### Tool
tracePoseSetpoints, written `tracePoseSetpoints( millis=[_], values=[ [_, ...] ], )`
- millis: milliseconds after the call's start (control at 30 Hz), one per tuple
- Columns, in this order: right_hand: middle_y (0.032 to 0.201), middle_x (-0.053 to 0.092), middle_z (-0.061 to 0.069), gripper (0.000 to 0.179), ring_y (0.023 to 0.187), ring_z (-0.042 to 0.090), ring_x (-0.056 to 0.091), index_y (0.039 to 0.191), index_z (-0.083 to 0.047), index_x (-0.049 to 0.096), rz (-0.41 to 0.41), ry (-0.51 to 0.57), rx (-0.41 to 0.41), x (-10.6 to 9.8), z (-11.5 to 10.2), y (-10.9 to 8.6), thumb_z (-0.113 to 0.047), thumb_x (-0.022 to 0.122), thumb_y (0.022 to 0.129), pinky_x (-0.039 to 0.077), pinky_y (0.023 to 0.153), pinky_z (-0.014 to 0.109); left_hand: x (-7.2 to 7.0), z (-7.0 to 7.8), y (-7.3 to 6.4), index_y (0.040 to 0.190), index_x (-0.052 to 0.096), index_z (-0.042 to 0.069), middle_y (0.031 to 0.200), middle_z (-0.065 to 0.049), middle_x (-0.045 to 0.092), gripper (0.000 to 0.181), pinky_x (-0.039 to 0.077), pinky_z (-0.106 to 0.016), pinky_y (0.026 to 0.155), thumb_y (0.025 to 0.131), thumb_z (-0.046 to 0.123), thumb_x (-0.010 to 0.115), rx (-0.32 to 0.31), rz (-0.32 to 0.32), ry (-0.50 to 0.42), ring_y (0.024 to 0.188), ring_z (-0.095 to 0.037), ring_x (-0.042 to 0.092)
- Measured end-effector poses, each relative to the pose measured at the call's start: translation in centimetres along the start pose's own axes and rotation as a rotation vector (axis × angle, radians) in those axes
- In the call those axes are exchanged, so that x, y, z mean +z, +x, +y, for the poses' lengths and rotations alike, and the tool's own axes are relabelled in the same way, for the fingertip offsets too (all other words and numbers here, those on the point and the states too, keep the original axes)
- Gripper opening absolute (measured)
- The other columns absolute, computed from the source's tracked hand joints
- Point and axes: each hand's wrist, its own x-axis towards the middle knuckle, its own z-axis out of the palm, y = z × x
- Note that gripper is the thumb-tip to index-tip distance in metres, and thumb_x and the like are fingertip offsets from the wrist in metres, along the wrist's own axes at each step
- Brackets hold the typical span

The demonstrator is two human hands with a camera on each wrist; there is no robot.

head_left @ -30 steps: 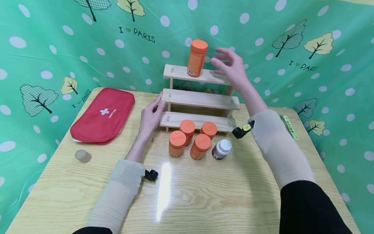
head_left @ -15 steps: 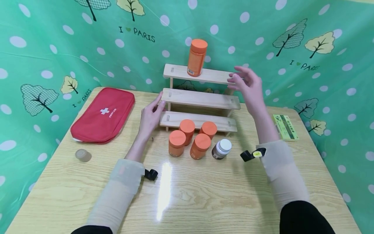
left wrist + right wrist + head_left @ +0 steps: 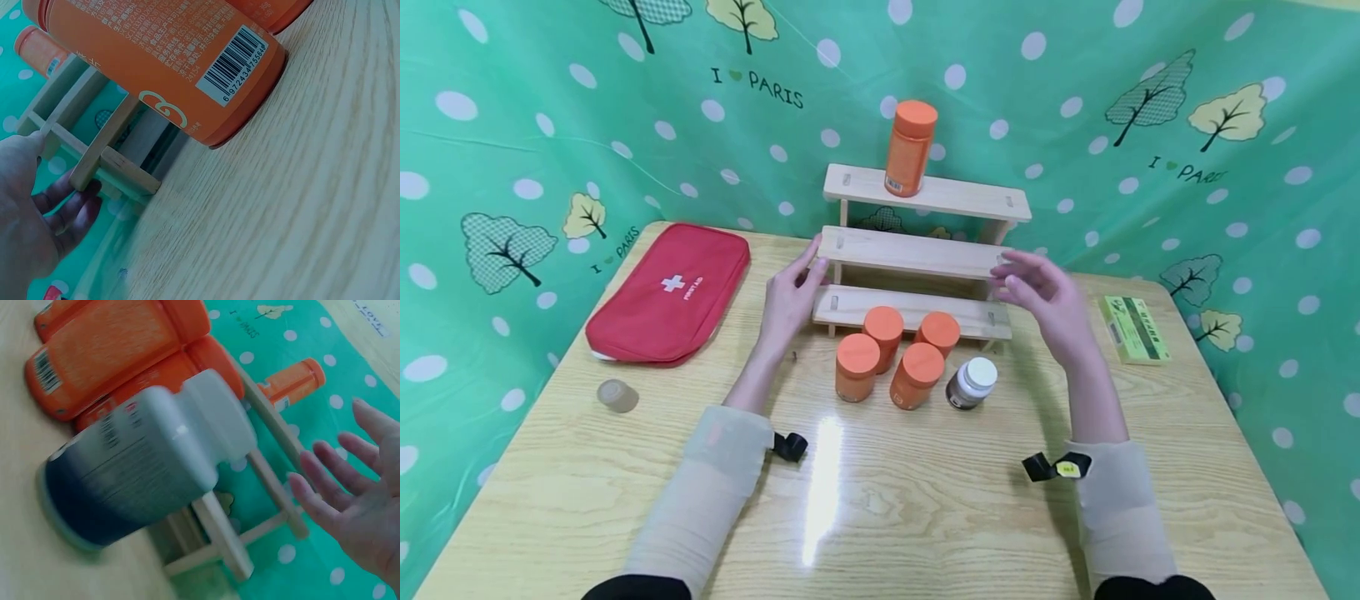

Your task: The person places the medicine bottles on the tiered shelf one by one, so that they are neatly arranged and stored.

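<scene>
Gripping the wooden rack (image 3: 917,252) at one end with the left hand (image 3: 787,296).
Holding the right hand (image 3: 1052,310) wide-fingered near the other.

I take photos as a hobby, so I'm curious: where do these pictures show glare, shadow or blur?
Head view: a bright streak of glare on the wooden table, and a soft shadow beside the right arm; left wrist view: dim and tilted, yet the barcode on the near orange bottle looks sharp; right wrist view: tilted too, the white bottle blurred, its small print hard to read.
</scene>
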Motion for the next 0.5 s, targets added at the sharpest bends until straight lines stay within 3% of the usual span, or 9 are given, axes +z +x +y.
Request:
tracePoseSetpoints(
  millis=[200,367,500],
  values=[
    [0.140,0.062,0.021,0.046,0.123,0.023,0.067,0.147,-0.002,0.051,-0.304,-0.125,0.084,-0.7,1.3,-1.9,-0.004,0.060,0.102,0.055,0.101,0.031,0.0,0.1,0.2,0.150,0.045,0.047,0.131,-0.012,0.072,0.049,0.047,-0.040,0.095,0.103,0.058,0.052,0.005,-0.001,0.000,0.101,-0.025,0.066],
    [0.143,0.059,0.023,0.046,0.131,0.035,0.061,0.145,-0.004,0.053,-0.486,-0.108,0.109,-1.2,1.9,-2.3,0.002,0.057,0.100,0.053,0.106,0.039,-0.1,0.0,0.3,0.150,0.044,0.048,0.151,-0.003,0.060,0.049,0.047,-0.042,0.103,0.103,0.058,0.051,0.007,0.002,0.001,0.110,-0.025,0.066],
    [0.143,0.057,0.026,0.049,0.134,0.043,0.055,0.145,-0.005,0.053,-0.583,-0.089,0.116,-1.7,2.3,-2.5,0.005,0.061,0.097,0.052,0.108,0.042,0.0,0.0,0.1,0.150,0.044,0.049,0.150,-0.004,0.060,0.048,0.047,-0.045,0.106,0.103,0.058,0.051,0.007,-0.013,0.000,0.110,-0.026,0.065]
  ],
)
